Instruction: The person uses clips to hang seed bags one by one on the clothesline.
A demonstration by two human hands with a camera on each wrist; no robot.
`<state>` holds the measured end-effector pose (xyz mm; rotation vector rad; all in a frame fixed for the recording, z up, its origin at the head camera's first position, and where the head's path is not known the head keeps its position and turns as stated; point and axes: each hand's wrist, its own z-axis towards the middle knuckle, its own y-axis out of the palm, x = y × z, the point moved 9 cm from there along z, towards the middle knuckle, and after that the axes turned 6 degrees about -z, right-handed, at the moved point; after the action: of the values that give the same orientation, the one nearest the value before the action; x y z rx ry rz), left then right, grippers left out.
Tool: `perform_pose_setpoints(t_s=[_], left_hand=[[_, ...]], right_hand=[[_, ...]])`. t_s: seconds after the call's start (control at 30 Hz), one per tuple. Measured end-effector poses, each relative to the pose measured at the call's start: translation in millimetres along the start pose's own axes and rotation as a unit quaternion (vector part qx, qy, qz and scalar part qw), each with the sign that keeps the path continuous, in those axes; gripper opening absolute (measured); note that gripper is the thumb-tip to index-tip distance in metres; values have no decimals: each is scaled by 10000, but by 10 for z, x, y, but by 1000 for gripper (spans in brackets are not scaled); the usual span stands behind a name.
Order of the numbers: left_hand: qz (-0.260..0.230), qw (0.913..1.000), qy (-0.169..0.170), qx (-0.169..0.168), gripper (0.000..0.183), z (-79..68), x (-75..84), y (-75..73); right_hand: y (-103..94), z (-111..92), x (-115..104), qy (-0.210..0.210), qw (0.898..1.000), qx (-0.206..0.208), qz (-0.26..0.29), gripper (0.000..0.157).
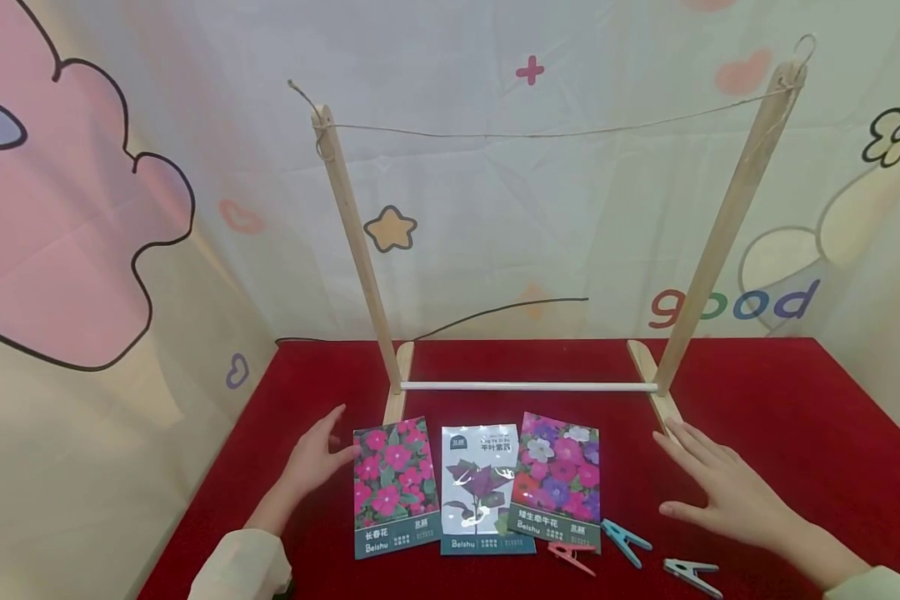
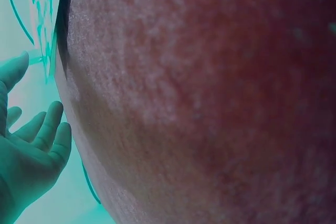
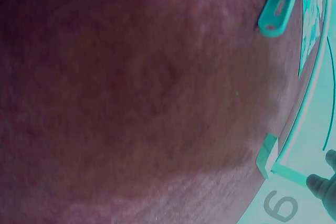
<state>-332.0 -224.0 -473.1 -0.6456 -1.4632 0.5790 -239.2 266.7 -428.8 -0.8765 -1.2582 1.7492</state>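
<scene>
Three seed packets lie side by side on the red cloth: a pink-flowered one [image 1: 396,487], a white one with a purple-leaved plant [image 1: 480,492], and one with mixed petunia-like blooms [image 1: 557,479] overlapping the white one's edge. My left hand [image 1: 317,454] is beside the pink packet, fingers relaxed, thumb tip right at its edge. To the right, my right hand [image 1: 727,483] has its fingers spread, fingertips at the wooden frame's right foot [image 1: 667,410]. Between that hand and the packets are a pink clothespin [image 1: 572,557], a blue clothespin [image 1: 627,542] and a pale clothespin [image 1: 693,575]. Both hands hold nothing.
Behind the packets stands a wooden frame with a left post [image 1: 360,250], a right post [image 1: 731,229] and a white crossbar [image 1: 528,387]. A thin string [image 1: 525,136] spans the post tops, sagging slightly. A printed curtain [image 1: 495,233] hangs behind the red-covered table [image 1: 780,400].
</scene>
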Motion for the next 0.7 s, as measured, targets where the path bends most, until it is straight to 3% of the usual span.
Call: perform_pose_setpoints(t_s=[0.47,0.7], left_hand=[[-565,9981,-223,-96,70,6,-45,57],[-756,9964,-334,-208,68,-14,-64,85]], right_hand=[[59,-21,-241,-214,9987,-117,437,81],[113,-36,-339,-314,9989,-198,290,77]])
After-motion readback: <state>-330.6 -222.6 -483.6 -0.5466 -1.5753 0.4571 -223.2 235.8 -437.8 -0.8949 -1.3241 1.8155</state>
